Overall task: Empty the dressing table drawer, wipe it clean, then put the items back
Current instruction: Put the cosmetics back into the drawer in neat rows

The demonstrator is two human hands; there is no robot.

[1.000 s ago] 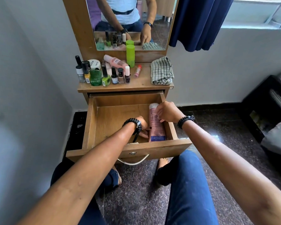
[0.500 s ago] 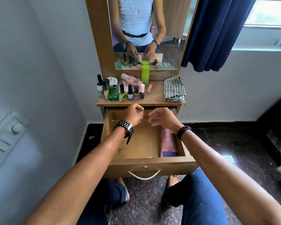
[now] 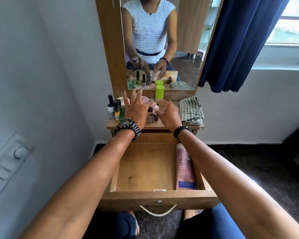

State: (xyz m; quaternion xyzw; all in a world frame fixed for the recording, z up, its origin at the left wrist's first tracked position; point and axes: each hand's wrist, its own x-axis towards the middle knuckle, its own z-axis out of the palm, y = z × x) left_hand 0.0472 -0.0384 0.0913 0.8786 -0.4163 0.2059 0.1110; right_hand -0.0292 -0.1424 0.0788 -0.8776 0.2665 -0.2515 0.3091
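Open wooden drawer, smooth grained floor, curved metal handle at 6 o'clock. Pink cylindrical tube lying flat against its 3 o'clock wall. Above, on the tabletop: small glass nail polish bottles, tall lime-green bottle, crumpled checked cloth at 3 o'clock. Left hand spread wide over the bottles, holding nothing. Right hand half-curled just beside them; contact unclear.

i count one pink tube in my drawer, one green bottle, one checked cloth.
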